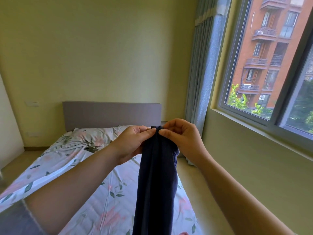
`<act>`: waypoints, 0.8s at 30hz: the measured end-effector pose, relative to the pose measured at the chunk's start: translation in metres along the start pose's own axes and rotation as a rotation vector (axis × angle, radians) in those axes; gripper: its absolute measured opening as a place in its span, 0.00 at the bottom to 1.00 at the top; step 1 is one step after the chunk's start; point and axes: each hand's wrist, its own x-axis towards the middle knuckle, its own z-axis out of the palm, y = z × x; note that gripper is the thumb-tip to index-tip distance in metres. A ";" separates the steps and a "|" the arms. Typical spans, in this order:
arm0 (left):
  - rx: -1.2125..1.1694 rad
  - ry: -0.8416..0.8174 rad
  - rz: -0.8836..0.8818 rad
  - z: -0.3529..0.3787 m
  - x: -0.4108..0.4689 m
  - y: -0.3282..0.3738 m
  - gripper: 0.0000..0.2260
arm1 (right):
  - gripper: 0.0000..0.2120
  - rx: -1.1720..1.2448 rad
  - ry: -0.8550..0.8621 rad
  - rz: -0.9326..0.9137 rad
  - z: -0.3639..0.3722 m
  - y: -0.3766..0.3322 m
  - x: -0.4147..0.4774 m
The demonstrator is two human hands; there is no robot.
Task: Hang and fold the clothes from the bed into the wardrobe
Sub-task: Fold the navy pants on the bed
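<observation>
Left hand (133, 141) and right hand (183, 138) pinch navy garment (155, 184) over bed (101, 209).

Two hands (132, 143) (183, 138), one navy garment (157, 175), one bed (105, 209), one pillow (94, 134), one window (254, 65).

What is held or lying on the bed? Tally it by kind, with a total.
Navy garment, pinched at its top by left hand and right hand: 1
Floral pillow: 1
Small dark flat object on the sheet: 1
Total: 3
Dark blur at lower left: cannot tell, not counted.
</observation>
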 end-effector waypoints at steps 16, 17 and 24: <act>0.300 0.195 0.106 -0.015 0.000 0.003 0.09 | 0.08 0.002 -0.222 0.237 -0.001 0.008 0.003; 0.333 0.212 0.105 -0.019 0.001 0.004 0.09 | 0.09 -0.039 -0.297 0.256 -0.006 0.010 0.002; 0.496 0.190 0.038 -0.033 0.004 0.002 0.14 | 0.03 -0.759 -0.491 -0.031 -0.022 0.009 0.005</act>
